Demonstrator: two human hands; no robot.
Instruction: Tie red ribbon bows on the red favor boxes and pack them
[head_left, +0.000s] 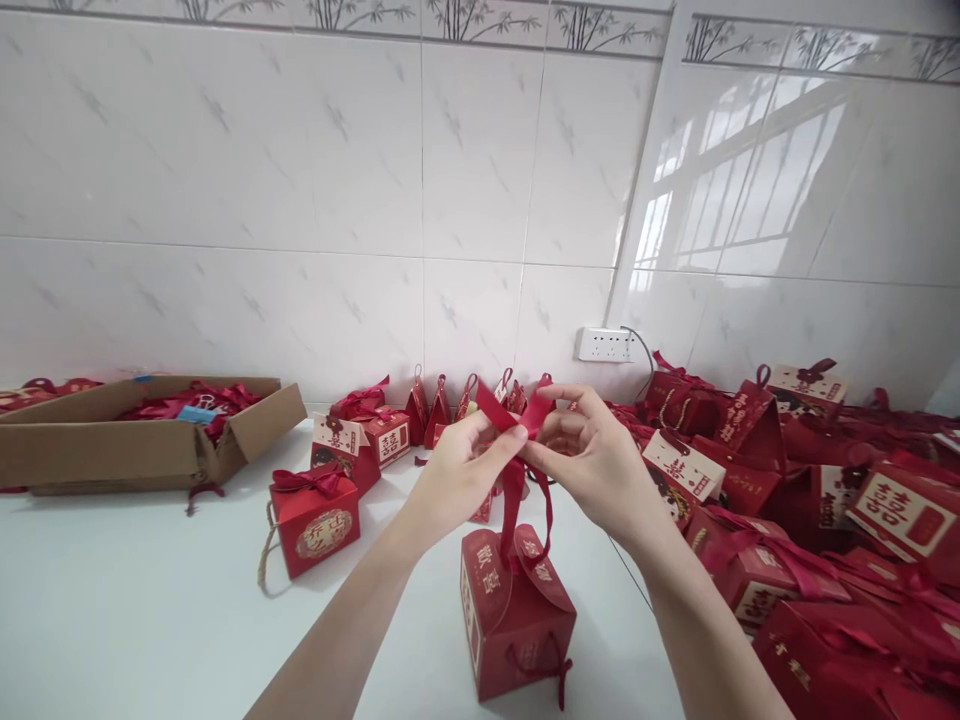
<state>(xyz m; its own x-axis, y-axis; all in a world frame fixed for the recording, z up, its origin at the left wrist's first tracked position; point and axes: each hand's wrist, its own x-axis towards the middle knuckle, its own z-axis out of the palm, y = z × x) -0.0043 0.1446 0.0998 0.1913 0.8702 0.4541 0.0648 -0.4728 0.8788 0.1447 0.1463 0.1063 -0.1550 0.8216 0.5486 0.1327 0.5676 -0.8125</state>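
Above the table, my left hand [469, 470] pinches a red ribbon [513, 500] between thumb and fingers. Close against it, my right hand [589, 455] has its fingers curled and closed on the same ribbon, with a crossed loop sticking up between the two hands. Below them stands a red gift box [517, 620] with rounded top flaps and pale lettering. The ribbon runs down from my hands to the top of this box. A thin cord with a knotted end hangs on the box's near side.
At left lies an open cardboard carton [112, 450] holding red ribbon. Nearer, a red box with a bow [319, 520] has a rope handle. Several small cone-shaped boxes [441, 405] line the wall. A large heap of red boxes [795, 530] fills the right. A power strip [606, 345] hangs on the tiles.
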